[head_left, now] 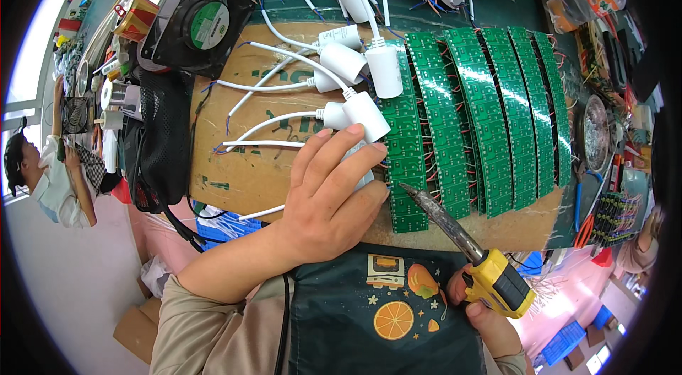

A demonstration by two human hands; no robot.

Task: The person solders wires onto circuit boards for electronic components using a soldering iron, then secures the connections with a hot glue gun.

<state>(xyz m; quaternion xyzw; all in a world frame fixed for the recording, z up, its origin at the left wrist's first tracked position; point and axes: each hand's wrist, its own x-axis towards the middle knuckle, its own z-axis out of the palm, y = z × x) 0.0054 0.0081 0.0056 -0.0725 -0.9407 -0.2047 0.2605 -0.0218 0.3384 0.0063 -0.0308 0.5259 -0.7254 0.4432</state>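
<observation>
My left hand has its fingers curled over a white plastic cylinder with a cable, mostly hidden beneath them. Its fingertips reach another white cylinder just beyond. Several similar cylinders with white cables and thin blue wire ends lie behind, one overlapping the boards. In my right hand is a yellow and black soldering iron. Its metal barrel slants up and left, and the tip is over the nearest green circuit board strip. Whether the tip touches the board, I cannot tell.
The board strips lie in rows on a brown cardboard sheet. A black fan stands at the back left, and more white cabled cylinders are heaped at the back. On the right is a round metal dish. Another person is at far left.
</observation>
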